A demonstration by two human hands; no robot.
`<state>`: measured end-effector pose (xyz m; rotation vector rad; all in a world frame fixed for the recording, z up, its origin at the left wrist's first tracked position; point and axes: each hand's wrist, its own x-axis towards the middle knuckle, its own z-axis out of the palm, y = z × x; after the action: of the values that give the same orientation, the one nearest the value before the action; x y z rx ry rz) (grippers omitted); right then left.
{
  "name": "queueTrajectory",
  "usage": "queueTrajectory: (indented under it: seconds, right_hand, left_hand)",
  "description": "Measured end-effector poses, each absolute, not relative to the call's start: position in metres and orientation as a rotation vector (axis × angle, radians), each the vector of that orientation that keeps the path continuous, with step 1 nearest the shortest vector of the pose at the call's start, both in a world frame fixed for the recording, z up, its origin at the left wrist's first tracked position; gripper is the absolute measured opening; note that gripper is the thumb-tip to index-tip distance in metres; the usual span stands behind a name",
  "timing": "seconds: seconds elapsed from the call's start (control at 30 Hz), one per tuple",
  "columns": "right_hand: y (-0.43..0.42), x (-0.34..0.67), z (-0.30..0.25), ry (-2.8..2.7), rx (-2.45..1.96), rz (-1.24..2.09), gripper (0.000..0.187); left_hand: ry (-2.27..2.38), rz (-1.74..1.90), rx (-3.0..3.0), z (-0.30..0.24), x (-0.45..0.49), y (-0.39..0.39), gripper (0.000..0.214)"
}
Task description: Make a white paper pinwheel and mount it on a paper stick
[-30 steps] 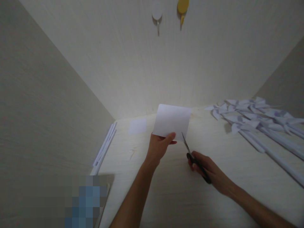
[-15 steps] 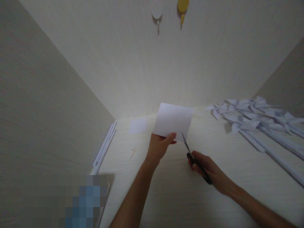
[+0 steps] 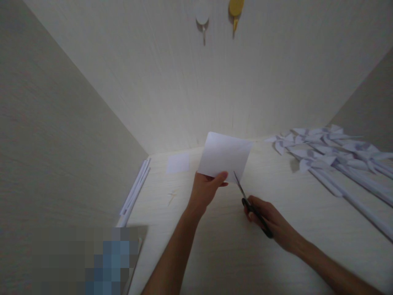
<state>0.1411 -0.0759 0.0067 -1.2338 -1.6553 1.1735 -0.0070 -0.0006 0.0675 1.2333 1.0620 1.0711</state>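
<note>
My left hand (image 3: 207, 190) pinches the lower edge of a white paper sheet (image 3: 225, 153), thumb on top, and holds it up above the table. Wrapped round the black handles of a pair of scissors (image 3: 258, 219) is my right hand (image 3: 267, 217). The blades point up and left and overlap the sheet's lower right corner. Whether they have cut into the paper there, I cannot tell.
Several white paper pinwheels (image 3: 322, 151) on rolled paper sticks lie at the right. Rolled paper sticks (image 3: 135, 190) line the left wall. A smaller paper piece (image 3: 178, 162) and thin toothpick-like bits (image 3: 172, 197) lie on the table (image 3: 215, 254). Wall hooks (image 3: 236, 10) hang above.
The paper's right corner has spread slightly to the right. The scissors' tip has shifted a little left. Both hands keep nearly the same place.
</note>
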Motion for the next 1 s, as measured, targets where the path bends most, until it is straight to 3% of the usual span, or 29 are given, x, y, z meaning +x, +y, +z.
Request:
queueTrajectory:
  seconds: [1.0]
  right_hand:
    - [-0.0757, 0.1431, 0.0006, -1.677, -1.275, 1.144, 0.025]
  left_hand:
    - [1.07, 1.059, 1.247, 0.0672, -0.0074, 0.0014, 0.042]
